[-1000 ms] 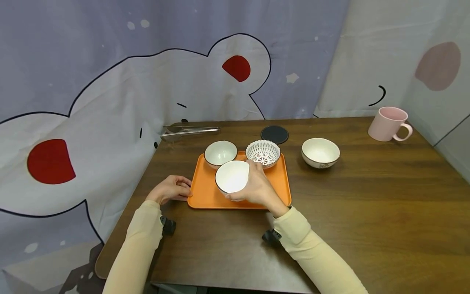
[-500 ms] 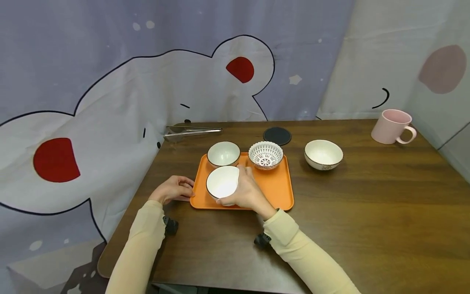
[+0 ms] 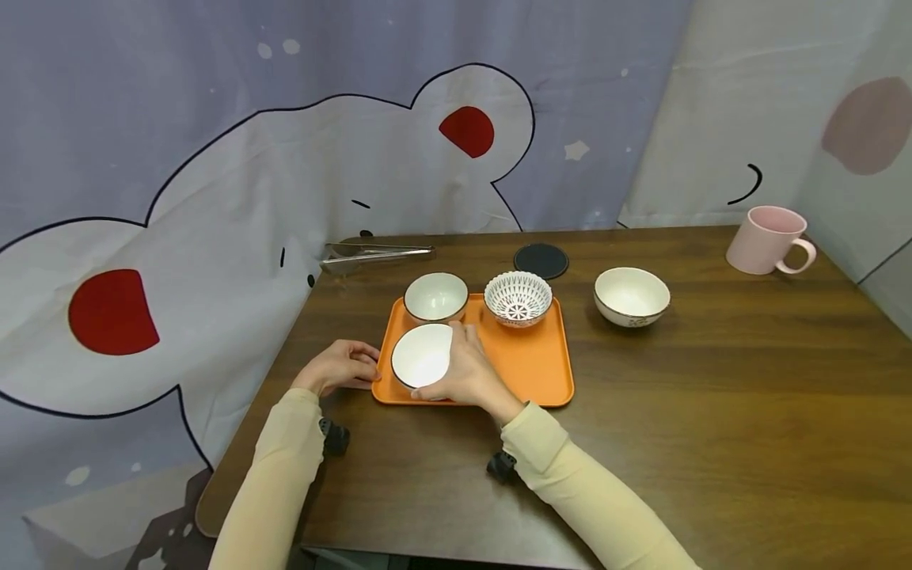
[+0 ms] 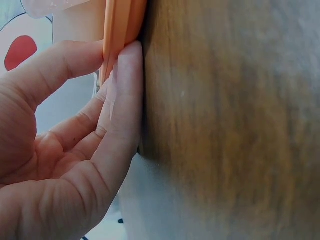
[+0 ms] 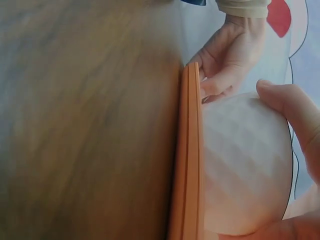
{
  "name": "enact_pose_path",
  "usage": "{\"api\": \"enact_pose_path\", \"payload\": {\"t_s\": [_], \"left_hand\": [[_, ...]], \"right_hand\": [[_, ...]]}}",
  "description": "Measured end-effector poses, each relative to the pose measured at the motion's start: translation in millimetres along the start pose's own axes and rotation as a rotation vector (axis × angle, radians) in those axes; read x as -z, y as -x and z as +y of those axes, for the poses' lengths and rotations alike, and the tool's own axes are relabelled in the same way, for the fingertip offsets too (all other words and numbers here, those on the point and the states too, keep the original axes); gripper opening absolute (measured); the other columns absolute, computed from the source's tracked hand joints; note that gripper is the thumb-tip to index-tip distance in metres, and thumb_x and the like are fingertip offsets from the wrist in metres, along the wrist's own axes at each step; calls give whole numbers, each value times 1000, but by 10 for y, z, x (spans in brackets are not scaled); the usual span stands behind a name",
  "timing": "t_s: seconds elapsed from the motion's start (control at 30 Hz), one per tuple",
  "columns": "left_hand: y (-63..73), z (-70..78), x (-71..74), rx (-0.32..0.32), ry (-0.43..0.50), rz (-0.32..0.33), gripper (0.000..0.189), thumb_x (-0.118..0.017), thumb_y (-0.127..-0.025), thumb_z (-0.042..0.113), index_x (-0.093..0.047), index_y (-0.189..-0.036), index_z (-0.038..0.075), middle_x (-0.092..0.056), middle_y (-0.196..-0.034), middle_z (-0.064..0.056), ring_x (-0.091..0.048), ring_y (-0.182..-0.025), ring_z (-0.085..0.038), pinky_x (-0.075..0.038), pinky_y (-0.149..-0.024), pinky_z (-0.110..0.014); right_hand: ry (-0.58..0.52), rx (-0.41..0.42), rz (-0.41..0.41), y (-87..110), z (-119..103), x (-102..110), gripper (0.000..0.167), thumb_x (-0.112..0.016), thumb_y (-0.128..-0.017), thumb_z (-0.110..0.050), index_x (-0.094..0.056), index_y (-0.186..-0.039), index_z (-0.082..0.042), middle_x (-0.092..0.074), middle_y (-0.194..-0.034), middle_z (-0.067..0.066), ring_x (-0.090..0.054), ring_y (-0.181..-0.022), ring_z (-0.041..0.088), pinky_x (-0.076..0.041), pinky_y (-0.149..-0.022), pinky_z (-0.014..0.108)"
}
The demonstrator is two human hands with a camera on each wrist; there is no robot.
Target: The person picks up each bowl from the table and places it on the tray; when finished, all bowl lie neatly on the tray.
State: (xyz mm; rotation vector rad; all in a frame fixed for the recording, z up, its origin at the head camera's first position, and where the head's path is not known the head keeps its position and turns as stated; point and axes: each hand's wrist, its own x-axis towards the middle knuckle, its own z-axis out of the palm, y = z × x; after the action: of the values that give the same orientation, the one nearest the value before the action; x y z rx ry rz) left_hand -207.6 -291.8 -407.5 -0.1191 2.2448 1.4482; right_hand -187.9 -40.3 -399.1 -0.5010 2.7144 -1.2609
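Observation:
My right hand [image 3: 466, 372] grips a white bowl [image 3: 420, 356] with a thin dark rim at the front left of the orange tray [image 3: 541, 372]. In the right wrist view the bowl's faceted side [image 5: 240, 155] shows above the tray edge; its base is hidden behind that edge. My left hand [image 3: 340, 366] pinches the tray's left edge, thumb at the rim and a finger low against the tabletop, as the left wrist view shows. Behind the held bowl, on the tray, stand a pale bowl [image 3: 436, 297] and a white bowl with a dark lattice pattern [image 3: 518, 298].
Right of the tray, a white bowl [image 3: 632, 296] stands on the wooden table [image 3: 712, 412]. A pink mug [image 3: 765, 240] is at the far right. Metal tongs [image 3: 378, 253] and a round black coaster [image 3: 541, 260] lie at the back, before a patterned curtain [image 3: 342, 158].
My right hand has carried the white bowl left and slightly down, to the tray's front left. The left hand keeps its place at the tray edge. The camera view has shifted slightly.

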Motion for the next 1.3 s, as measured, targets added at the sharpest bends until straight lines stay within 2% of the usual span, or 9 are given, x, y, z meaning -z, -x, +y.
{"api": "enact_pose_path", "payload": {"t_s": [0.17, 0.3, 0.53, 0.77, 0.97, 1.3], "left_hand": [[2, 1, 6, 2, -6, 17, 44, -67, -85, -2, -51, -125, -11, -61, -96, -10, -65, -81, -16, -61, -80, -35], [0, 6, 1, 4, -8, 10, 44, -67, -86, -1, -50, -126, -12, -62, -96, -10, -65, -82, -15, -60, -80, -35], [-5, 19, -13, 7, -1, 4, 45, -66, -86, -2, -50, -126, -12, -62, -97, -11, -66, -82, -16, -60, -81, -36], [2, 13, -16, 13, -15, 14, 45, -68, -85, -1, -50, -125, -11, -61, -97, -11, -65, -83, -16, -60, -81, -35], [6, -2, -18, 7, -15, 2, 45, -67, -86, 0, -49, -126, -11, -60, -97, -10, -64, -84, -15, -60, -81, -34], [-10, -26, 8, 3, -4, 1, 46, -66, -86, -1, -49, -128, -12, -60, -98, -10, -65, -84, -16, -60, -81, -34]], "right_hand": [[-23, -6, -23, 13, -10, 16, 126, -95, -54, -42, -23, -151, -2, -32, -147, 20, -42, -129, 35, -41, -108, 46], [-64, -4, -18, 48, -16, 68, 125, -93, -55, -44, -24, -150, -2, -36, -143, 20, -45, -126, 35, -43, -106, 47], [-111, -25, 55, 120, 60, 321, 113, -90, -64, -43, -29, -149, 0, -40, -145, 20, -48, -128, 35, -44, -106, 48], [-182, -57, 94, 200, 213, 518, 102, -90, -65, -39, -37, -144, -2, -46, -143, 16, -47, -131, 35, -41, -110, 43], [-177, -86, 100, 248, 305, 589, 98, -89, -65, -41, -42, -142, -4, -51, -139, 11, -49, -130, 32, -42, -109, 42], [-147, -52, 126, 270, 445, 707, 85, -90, -65, -37, -53, -133, -3, -56, -133, 15, -54, -124, 34, -44, -107, 43]]}}
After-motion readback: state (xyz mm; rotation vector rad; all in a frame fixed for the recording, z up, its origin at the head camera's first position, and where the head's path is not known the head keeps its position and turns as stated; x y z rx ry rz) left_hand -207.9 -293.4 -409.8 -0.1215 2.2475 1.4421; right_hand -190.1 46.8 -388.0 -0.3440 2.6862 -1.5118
